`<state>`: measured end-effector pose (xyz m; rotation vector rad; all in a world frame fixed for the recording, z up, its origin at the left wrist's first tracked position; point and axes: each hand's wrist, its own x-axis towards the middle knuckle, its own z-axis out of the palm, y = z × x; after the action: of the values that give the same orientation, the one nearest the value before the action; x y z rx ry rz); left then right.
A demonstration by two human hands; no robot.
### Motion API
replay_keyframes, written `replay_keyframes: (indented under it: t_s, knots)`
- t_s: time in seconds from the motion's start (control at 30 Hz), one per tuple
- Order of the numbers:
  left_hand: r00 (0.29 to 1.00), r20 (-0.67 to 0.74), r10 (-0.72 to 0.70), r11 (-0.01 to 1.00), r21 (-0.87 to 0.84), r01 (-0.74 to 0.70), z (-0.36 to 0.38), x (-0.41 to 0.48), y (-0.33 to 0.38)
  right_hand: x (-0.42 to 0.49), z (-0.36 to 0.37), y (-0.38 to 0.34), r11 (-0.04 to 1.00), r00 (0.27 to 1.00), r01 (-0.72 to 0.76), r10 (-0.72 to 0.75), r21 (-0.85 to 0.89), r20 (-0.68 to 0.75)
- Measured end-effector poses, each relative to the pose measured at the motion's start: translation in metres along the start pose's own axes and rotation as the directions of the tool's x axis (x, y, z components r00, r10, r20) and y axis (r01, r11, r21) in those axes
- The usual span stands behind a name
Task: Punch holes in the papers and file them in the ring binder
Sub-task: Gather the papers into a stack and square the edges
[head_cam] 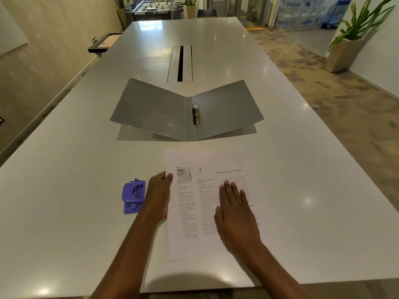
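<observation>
I stand at the near end of a long white table. One grey ring binder lies open on it ahead of me, both covers tilted up from the spine, with its ring mechanism just right of the spine; two rings are visible and they appear closed. Beyond the binder, a cable slot is set into the tabletop. One purple hole punch sits on the table just left of my left wrist, apart from the binder and not touching the papers. Nothing lies between the papers and the binder.

The papers lie flat on the table directly in front of me, near the front edge, printed side up with the heading toward the binder. I cannot tell how many sheets are in the stack.

My left hand is at the left edge of the papers near the top corner, thumb on top of the sheet and fingers curled at the edge, pinching it. My right hand lies palm down on the right half of the papers, fingers straight and together, pressing flat and gripping nothing.

Three potted plants stand around the room: two at the far end beside a foosball table and one on the right.
</observation>
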<state>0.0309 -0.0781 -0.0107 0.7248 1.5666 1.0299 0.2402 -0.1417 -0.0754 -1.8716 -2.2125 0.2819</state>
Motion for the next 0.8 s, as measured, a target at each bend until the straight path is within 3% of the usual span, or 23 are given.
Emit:
replay_keyframes:
  t_s: [0.57, 0.8]
  knots:
    - [0.996, -0.033, 0.085, 0.996, 0.013, -0.085, 0.003, 0.001, -0.006, 0.004, 0.022, -0.056, 0.998, 0.996, 0.068, -0.068, 0.001, -0.06]
    - [0.988, 0.011, 0.157, 0.987, 0.036, -0.157, 0.002, -0.001, -0.009, 0.007, 0.017, -0.061, 0.993, 0.998, 0.063, -0.06, 0.104, -0.024]
